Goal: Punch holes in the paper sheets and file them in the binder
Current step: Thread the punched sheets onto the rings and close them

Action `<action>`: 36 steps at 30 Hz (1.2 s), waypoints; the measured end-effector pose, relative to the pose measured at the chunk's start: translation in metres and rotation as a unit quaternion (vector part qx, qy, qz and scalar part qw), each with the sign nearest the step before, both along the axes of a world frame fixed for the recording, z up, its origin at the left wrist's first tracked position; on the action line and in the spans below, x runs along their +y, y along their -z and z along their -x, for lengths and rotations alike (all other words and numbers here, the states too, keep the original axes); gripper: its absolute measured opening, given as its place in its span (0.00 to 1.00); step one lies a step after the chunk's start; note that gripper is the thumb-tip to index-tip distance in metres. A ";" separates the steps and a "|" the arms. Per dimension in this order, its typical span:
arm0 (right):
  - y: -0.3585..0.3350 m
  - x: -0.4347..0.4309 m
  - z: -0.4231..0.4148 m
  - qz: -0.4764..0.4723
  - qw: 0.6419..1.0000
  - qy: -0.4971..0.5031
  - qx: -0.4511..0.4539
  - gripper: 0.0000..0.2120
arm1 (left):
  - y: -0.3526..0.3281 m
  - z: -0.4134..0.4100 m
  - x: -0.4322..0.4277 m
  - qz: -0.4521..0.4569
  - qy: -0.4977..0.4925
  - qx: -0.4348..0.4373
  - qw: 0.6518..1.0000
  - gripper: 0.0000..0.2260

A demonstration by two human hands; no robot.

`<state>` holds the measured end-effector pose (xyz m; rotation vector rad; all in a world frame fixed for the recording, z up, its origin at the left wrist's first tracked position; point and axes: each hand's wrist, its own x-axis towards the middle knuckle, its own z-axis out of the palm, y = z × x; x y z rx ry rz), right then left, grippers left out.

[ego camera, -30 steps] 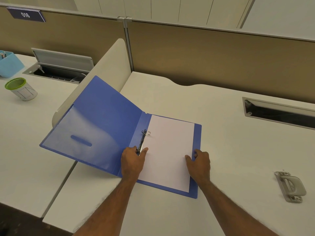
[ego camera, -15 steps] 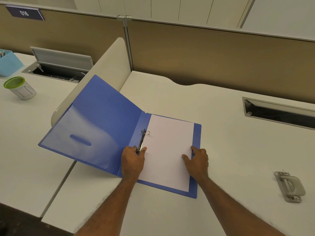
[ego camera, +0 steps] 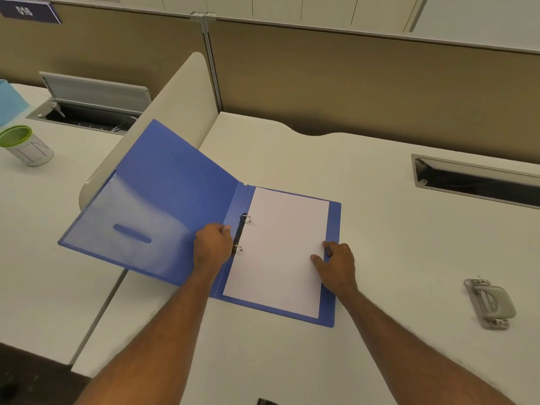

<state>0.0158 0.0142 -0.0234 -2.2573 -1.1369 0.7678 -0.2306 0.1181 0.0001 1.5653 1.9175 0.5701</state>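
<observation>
Flat under both hands, the blue binder [ego camera: 187, 200] lies open on the white surface [ego camera: 394, 229], white paper sheets [ego camera: 280, 247] seated on its ring clip [ego camera: 240, 233]. The left hand [ego camera: 211, 247] is loosely curled, fingertips just beside the clip, though whether it grips anything cannot be told. The right hand [ego camera: 336, 266] rests with fingers spread on the paper's outer edge, thumb on the sheet. Beyond the left hand, the raised cover leans on a low divider [ego camera: 175, 106]. Well to the right of the right hand sits the grey hole punch [ego camera: 489, 302], with bare surface between.
</observation>
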 end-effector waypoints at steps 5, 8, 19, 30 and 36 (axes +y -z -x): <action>0.000 -0.002 -0.001 -0.008 1.000 -0.002 0.008 0.22 | 0.003 -0.008 0.029 0.077 0.026 0.055 0.995 0.15; 0.001 -0.003 -0.002 -0.009 1.000 -0.005 0.010 0.23 | 0.008 -0.012 0.038 0.135 0.005 0.045 0.990 0.17; 0.006 -0.002 -0.008 -0.021 1.000 -0.008 0.021 0.22 | 0.009 -0.017 0.039 0.163 -0.010 0.028 0.986 0.09; 0.011 0.000 -0.010 -0.038 0.999 -0.003 0.028 0.21 | 0.010 -0.016 0.030 0.088 0.002 -0.008 0.996 0.17; 0.014 0.000 -0.012 -0.050 0.998 -0.005 0.027 0.21 | 0.011 -0.011 0.034 0.107 -0.003 0.010 0.994 0.12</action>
